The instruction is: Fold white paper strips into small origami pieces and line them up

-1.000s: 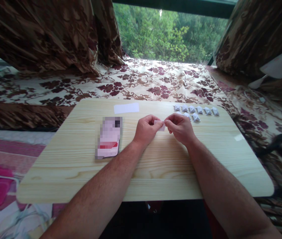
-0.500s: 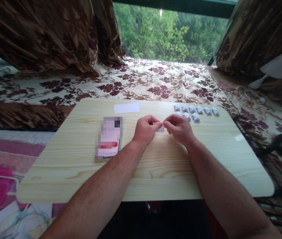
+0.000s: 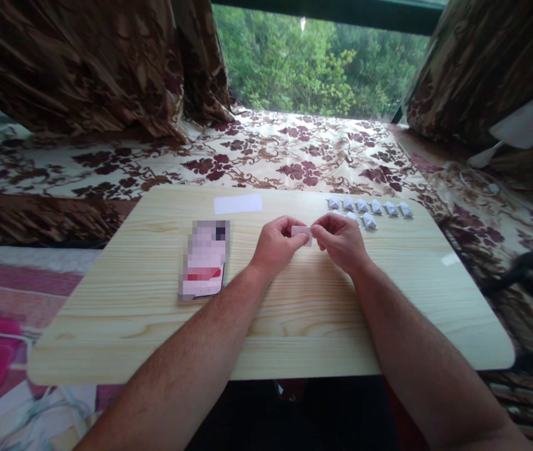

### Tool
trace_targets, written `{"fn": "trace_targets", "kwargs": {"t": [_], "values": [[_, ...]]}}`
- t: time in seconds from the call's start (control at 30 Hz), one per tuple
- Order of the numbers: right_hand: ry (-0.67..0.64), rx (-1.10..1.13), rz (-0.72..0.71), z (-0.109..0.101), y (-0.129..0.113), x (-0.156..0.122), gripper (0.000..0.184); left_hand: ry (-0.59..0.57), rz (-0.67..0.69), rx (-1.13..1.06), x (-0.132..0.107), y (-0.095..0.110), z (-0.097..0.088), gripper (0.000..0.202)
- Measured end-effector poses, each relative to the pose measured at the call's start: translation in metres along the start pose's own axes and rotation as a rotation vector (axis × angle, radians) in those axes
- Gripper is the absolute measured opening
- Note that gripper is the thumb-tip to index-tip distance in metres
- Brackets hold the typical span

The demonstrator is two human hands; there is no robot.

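Forearms reach in over the near edge of the desk [image 3: 285, 357]. Phone [image 3: 205, 260] lies flat left of them, long axis running mostly away from the person.

Beyond it, mid-desk: small paper [image 3: 300, 229] between the hands. Left hand [image 3: 276, 243] has it clamped, thumb across the face; right hand [image 3: 339, 239] pinches its right edge. Can't tell if it clears the desk.

Change: half a second ago it sat lower, mostly under the left thumb; now its face is up and showing. My read: the grip got reset, sheet mid-handling, nothing finished on it.

Orientation: face toward the person, edges about square to the desk. Looks near square, so no clear long axis.

Farther: folded pieces [image 3: 368, 220] in two rows behind the right hand, blank strip [image 3: 238, 203] lying left-right. Then patterned cloth [image 3: 294, 150], window [image 3: 289, 69].
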State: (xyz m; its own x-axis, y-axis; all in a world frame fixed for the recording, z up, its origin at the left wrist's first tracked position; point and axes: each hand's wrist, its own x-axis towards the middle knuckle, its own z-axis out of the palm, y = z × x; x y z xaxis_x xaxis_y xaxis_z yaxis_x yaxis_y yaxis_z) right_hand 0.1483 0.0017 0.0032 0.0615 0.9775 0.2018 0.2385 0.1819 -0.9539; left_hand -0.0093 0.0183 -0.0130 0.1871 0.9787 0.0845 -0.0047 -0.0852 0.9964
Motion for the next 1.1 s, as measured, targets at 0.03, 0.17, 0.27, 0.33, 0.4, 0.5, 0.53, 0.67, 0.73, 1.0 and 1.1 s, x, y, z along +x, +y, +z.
{"fn": "trace_targets", "kwargs": {"t": [0.03, 0.17, 0.27, 0.33, 0.4, 0.5, 0.53, 0.67, 0.73, 1.0, 1.1], "values": [[0.001, 0.000, 0.001, 0.000, 0.000, 0.000, 0.013, 0.004, -0.001, 0.003, 0.000, -0.001, 0.000, 0.020], [-0.006, -0.001, -0.003, 0.001, 0.000, 0.000, 0.013, 0.026, -0.028, -0.020, 0.002, -0.004, -0.001, 0.020], [-0.012, -0.002, -0.004, 0.001, 0.001, -0.001, 0.014, 0.026, -0.042, -0.052, 0.001, -0.003, 0.000, 0.020], [-0.012, -0.010, -0.006, 0.001, 0.001, -0.001, 0.015, 0.010, -0.040, -0.067, 0.000, -0.001, 0.001, 0.021], [-0.018, -0.018, -0.004, 0.000, 0.001, -0.001, 0.016, 0.002, -0.042, -0.074, -0.001, 0.002, 0.002, 0.022], [-0.040, 0.019, 0.015, -0.001, 0.001, -0.001, 0.019, 0.031, -0.064, -0.095, -0.001, 0.004, 0.002, 0.021], [-0.048, 0.041, 0.020, -0.001, 0.002, -0.001, 0.020, 0.047, -0.070, -0.117, 0.000, 0.004, 0.001, 0.022], [-0.104, 0.150, 0.029, -0.001, 0.003, -0.001, 0.023, 0.113, -0.074, -0.241, 0.003, 0.004, 0.000, 0.025], [-0.145, 0.208, 0.033, 0.000, 0.003, -0.001, 0.030, 0.154, -0.078, -0.277, 0.004, 0.005, 0.001, 0.022], [-0.200, 0.225, 0.043, 0.003, 0.004, -0.002, 0.037, 0.225, -0.115, -0.340, 0.005, 0.005, -0.001, 0.020], [-0.212, 0.249, 0.022, 0.002, 0.005, -0.003, 0.036, 0.218, -0.112, -0.347, 0.006, 0.003, -0.002, 0.020]]}}
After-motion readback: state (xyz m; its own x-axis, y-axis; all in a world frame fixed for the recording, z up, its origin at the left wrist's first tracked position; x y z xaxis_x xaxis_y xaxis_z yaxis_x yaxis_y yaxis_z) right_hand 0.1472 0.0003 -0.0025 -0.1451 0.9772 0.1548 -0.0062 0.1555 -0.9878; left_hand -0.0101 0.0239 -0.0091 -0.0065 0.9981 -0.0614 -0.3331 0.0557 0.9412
